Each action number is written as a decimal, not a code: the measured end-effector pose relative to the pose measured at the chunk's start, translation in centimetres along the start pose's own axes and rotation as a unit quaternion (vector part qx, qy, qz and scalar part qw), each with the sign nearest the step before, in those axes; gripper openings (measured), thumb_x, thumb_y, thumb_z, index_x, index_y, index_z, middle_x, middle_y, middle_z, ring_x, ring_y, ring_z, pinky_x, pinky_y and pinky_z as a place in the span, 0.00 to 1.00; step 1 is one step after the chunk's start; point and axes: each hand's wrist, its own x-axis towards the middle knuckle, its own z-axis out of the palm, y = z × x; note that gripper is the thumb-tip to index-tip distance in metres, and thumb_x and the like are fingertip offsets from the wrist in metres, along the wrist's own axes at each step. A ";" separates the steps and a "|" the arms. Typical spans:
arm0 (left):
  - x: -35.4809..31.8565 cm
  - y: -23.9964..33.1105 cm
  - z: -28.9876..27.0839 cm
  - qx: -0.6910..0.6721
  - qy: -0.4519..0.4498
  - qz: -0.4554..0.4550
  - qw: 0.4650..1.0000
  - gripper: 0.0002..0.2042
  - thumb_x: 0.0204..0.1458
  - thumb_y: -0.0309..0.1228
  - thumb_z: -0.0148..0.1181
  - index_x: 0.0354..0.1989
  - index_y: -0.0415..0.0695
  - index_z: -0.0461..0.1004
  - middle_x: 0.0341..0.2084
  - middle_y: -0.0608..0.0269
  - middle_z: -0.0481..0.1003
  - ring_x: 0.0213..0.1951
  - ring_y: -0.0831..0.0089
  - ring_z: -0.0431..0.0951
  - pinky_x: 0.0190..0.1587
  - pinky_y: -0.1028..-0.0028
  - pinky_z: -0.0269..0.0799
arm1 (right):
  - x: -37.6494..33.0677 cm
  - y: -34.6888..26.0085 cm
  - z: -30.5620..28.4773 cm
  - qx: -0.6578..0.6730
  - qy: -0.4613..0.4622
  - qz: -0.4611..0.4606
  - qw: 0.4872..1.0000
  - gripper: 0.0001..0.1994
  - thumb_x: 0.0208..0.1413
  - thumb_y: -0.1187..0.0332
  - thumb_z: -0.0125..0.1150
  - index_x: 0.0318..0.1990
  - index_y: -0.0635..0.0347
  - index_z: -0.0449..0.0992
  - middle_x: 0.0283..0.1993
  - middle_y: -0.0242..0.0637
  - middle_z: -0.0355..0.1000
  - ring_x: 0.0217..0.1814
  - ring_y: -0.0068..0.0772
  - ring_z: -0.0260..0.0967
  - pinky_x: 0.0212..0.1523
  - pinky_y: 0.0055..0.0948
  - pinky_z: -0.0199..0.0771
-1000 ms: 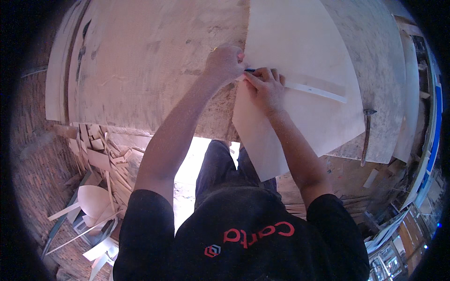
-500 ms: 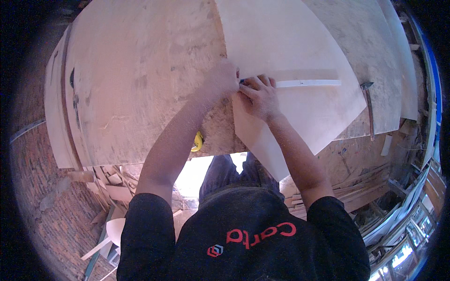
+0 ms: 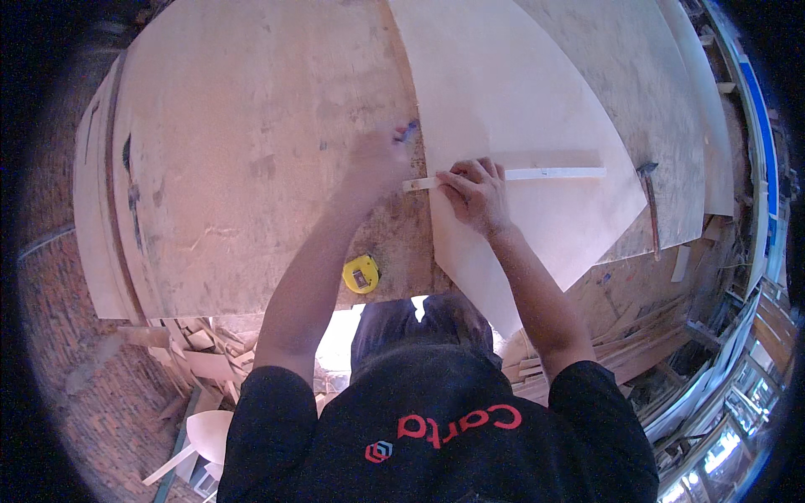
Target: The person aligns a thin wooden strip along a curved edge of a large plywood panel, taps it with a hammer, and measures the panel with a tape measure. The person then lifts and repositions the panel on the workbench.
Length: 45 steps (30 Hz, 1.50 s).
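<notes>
A thin pale sheet of wood [image 3: 537,109] with a curved right edge lies on the large plywood board [image 3: 243,151]. Across the sheet runs a narrow light wooden strip [image 3: 558,173], its left end sticking out past the sheet's left edge. My right hand [image 3: 476,197] is closed on the strip near that edge, thumb and fingers pinching it. To the left, my left hand [image 3: 381,159] is smeared by motion just above the board. From its fingers pokes a small blue pen [image 3: 408,130], close to the sheet's edge.
A yellow tape measure [image 3: 360,274] rests near the board's front edge. On the right lies a hammer [image 3: 649,205] with a wooden handle. Wood offcuts [image 3: 214,352] are heaped below on the left, and long boards [image 3: 612,352] are stacked below on the right.
My left hand has moved left, away from the right hand, baring the strip's left end and the blue pen. My right hand stays on the strip. The tape measure now shows whole.
</notes>
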 end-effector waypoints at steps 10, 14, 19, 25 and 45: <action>-6.2 -2.2 1.7 0.159 0.142 0.010 0.977 0.46 0.45 0.61 0.68 0.67 0.39 0.67 0.69 0.40 0.58 0.74 0.49 0.52 0.73 0.36 0.35 | 8.3 4.0 2.6 -0.130 0.080 0.178 0.972 0.10 0.57 0.60 0.67 0.46 0.42 0.84 0.47 0.32 0.74 0.54 0.42 0.69 0.51 0.49 0.67; -7.5 -0.8 4.5 0.198 0.057 -0.019 0.978 0.62 0.37 0.68 0.69 0.75 0.38 0.52 0.76 0.40 0.42 0.78 0.50 0.35 0.71 0.32 0.21 | 10.8 6.2 2.3 -0.156 0.121 0.277 0.940 0.11 0.58 0.59 0.65 0.47 0.41 0.85 0.47 0.33 0.75 0.54 0.45 0.69 0.53 0.51 0.68; -7.1 -0.1 4.2 0.182 -0.003 -0.066 0.981 0.69 0.32 0.69 0.72 0.78 0.40 0.41 0.78 0.44 0.30 0.79 0.49 0.25 0.70 0.31 0.18 | 11.2 7.5 2.4 -0.139 0.137 0.285 0.938 0.12 0.59 0.58 0.64 0.49 0.40 0.85 0.47 0.34 0.75 0.54 0.47 0.70 0.53 0.52 0.69; -6.7 0.2 3.9 0.164 -0.019 -0.081 0.983 0.71 0.31 0.69 0.72 0.79 0.42 0.37 0.78 0.45 0.29 0.78 0.49 0.23 0.70 0.30 0.17 | 10.5 8.2 2.2 -0.150 0.122 0.243 0.951 0.12 0.59 0.59 0.64 0.50 0.41 0.84 0.47 0.35 0.75 0.53 0.49 0.70 0.51 0.51 0.71; -7.0 -0.5 4.3 0.174 -0.005 -0.065 0.983 0.72 0.31 0.72 0.70 0.78 0.38 0.39 0.78 0.43 0.29 0.78 0.48 0.24 0.69 0.31 0.16 | 10.1 6.0 1.9 -0.111 0.089 0.170 0.975 0.12 0.56 0.66 0.66 0.48 0.47 0.84 0.45 0.39 0.75 0.50 0.48 0.70 0.51 0.48 0.71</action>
